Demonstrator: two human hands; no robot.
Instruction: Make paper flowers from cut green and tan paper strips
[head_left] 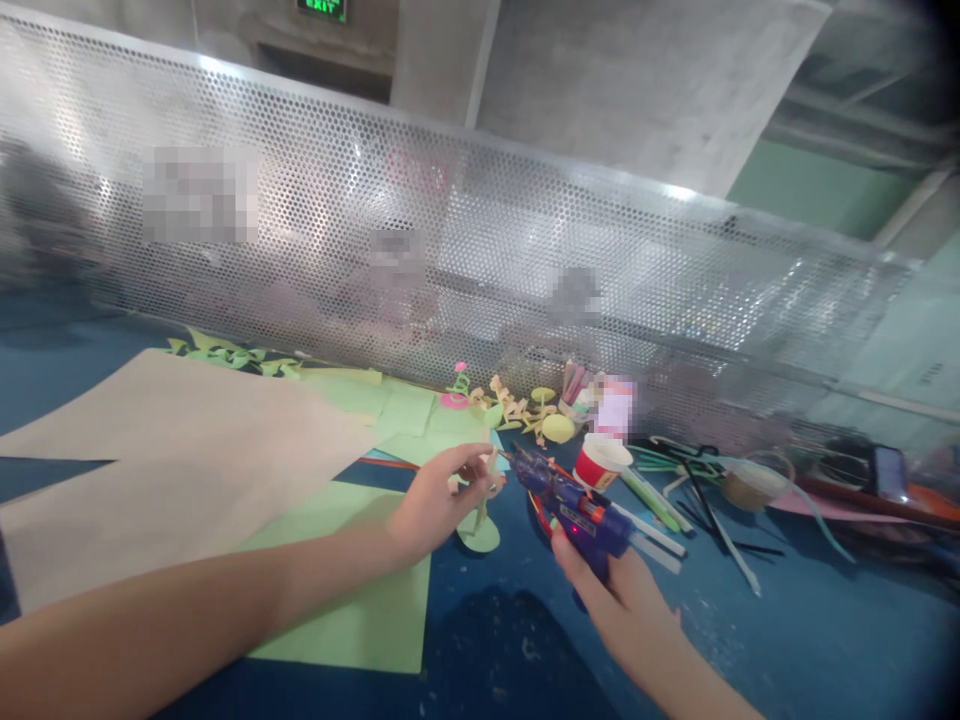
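Note:
My right hand (637,610) is closed round the handle of a blue hot glue gun (581,520), with white glue sticks poking out of its back end. The gun's nozzle points left, close to the fingertips of my left hand (439,500). Those fingers pinch a small pale paper figure, which stands upright over a round light green paper base (478,533). My fingers partly hide the figure, and whether the nozzle touches it I cannot tell.
Beige paper sheets (172,430) and a green sheet (360,610) lie on the blue table. A red and white paper cup (600,460) stands behind the glue gun. Paper curls and a pink-and-green spiral (457,388) line the perforated metal screen (337,220). Strips and pens clutter the right.

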